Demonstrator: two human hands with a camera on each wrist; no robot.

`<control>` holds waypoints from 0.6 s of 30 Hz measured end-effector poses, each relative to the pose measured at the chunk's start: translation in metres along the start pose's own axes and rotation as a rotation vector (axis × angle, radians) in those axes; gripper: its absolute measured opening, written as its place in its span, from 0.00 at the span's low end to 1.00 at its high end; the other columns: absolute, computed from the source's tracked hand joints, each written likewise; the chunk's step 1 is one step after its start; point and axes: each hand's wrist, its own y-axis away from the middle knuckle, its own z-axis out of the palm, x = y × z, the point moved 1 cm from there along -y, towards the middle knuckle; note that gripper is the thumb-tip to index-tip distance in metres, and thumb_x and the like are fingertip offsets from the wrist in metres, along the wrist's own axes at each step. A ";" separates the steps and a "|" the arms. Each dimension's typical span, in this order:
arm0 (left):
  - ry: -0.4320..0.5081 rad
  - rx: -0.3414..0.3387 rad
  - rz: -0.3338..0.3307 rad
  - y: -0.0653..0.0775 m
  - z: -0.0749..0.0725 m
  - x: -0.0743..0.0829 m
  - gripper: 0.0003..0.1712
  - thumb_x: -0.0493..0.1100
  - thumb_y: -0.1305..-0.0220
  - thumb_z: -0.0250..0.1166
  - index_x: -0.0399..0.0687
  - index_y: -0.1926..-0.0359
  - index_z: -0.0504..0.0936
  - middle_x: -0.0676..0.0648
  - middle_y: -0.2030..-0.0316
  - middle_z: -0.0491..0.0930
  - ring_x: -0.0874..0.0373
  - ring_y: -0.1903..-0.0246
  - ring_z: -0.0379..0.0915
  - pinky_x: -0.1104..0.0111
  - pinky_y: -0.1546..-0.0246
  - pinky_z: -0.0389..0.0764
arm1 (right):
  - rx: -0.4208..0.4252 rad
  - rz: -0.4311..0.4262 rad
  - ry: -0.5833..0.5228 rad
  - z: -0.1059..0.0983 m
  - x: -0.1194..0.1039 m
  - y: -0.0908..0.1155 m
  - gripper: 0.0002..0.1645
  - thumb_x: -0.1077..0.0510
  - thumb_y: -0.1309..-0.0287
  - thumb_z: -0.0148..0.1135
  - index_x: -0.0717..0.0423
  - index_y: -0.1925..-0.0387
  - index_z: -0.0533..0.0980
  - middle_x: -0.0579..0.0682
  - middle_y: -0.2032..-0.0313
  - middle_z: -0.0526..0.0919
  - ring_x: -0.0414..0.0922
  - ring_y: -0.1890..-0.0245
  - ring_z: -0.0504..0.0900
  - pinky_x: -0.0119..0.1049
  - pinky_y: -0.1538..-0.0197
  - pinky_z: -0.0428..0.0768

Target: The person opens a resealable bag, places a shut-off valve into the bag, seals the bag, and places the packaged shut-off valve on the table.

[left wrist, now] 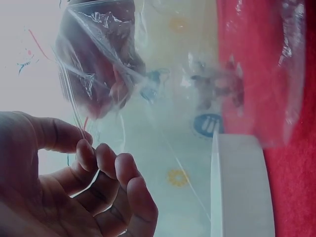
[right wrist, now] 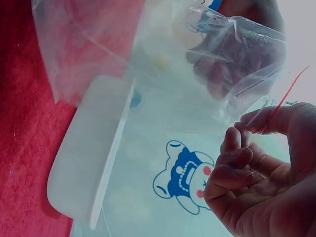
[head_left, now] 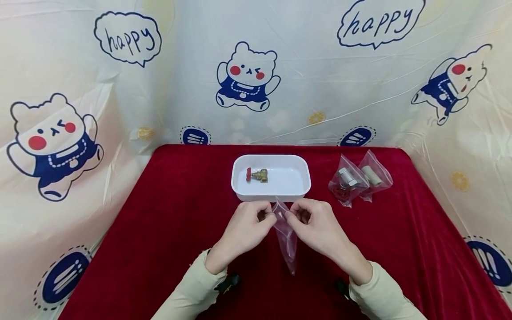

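Between my two hands hangs a clear zip bag (head_left: 287,242), its mouth spread a little and its lower end pointing down. My left hand (head_left: 249,224) pinches one side of the mouth between thumb and forefinger, as the left wrist view also shows. On the opposite side, my right hand (head_left: 320,226) pinches the other edge. No object shows inside the bag. Just beyond the hands stands a white plastic tray (head_left: 288,193). In its left half lies a brass valve (head_left: 261,175) with a red handwheel (head_left: 249,174).
Right of the tray lie two filled zip bags, one with a silver metal fitting (head_left: 347,177) and one with a pale cylindrical piece (head_left: 372,175). A red cloth (head_left: 168,213) covers the table. A printed curtain (head_left: 304,80) hangs behind and at both sides.
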 end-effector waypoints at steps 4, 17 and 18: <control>-0.007 0.006 -0.011 0.000 -0.002 -0.002 0.16 0.33 0.38 0.61 0.55 0.80 0.75 0.60 0.87 0.64 0.68 0.86 0.57 0.72 0.83 0.61 | 0.008 0.017 0.008 -0.003 0.001 0.001 0.13 0.65 0.40 0.68 0.43 0.75 0.80 0.37 0.81 0.74 0.38 0.81 0.71 0.33 0.79 0.71; -0.022 -0.006 -0.044 0.003 -0.012 -0.004 0.21 0.37 0.34 0.64 0.55 0.84 0.75 0.58 0.88 0.65 0.66 0.88 0.56 0.71 0.84 0.60 | 0.026 0.084 0.074 -0.010 0.006 0.004 0.12 0.64 0.40 0.67 0.43 0.74 0.81 0.38 0.86 0.71 0.38 0.86 0.68 0.34 0.82 0.68; -0.015 -0.012 -0.053 0.003 -0.012 -0.005 0.22 0.38 0.32 0.64 0.55 0.85 0.75 0.58 0.89 0.64 0.66 0.88 0.55 0.71 0.85 0.59 | 0.026 0.084 0.070 -0.009 0.006 0.004 0.12 0.64 0.40 0.68 0.43 0.74 0.81 0.38 0.85 0.71 0.38 0.86 0.68 0.34 0.82 0.68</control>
